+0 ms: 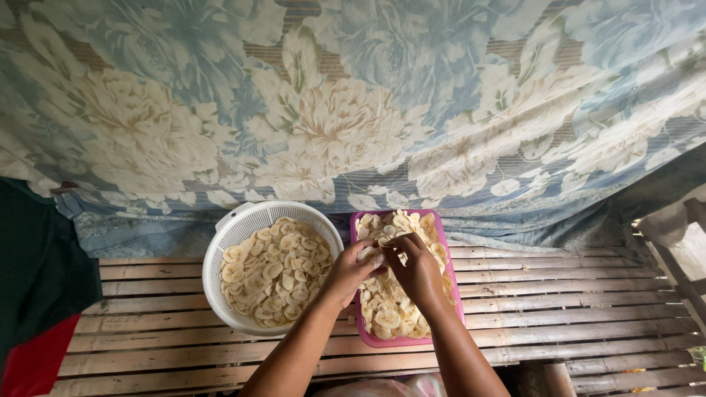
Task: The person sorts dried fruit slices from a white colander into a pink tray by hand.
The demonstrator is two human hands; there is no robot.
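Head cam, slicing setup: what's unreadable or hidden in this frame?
- What the left hand and right hand pinch: too small, fingers cover it; each grip unclear.
- Slices in the pink tray under both hands: hidden by hands and wrists.
- White colander depth: covered by banana slices.
- Behind the floral cloth: fully screened.
- Wooden frame at right: cut off by the edge.
- Slatted bench: cut off at the bottom edge.

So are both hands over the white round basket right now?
No, the left hand and right hand meet over the pink tray of banana slices, while the white basket sits beside it.
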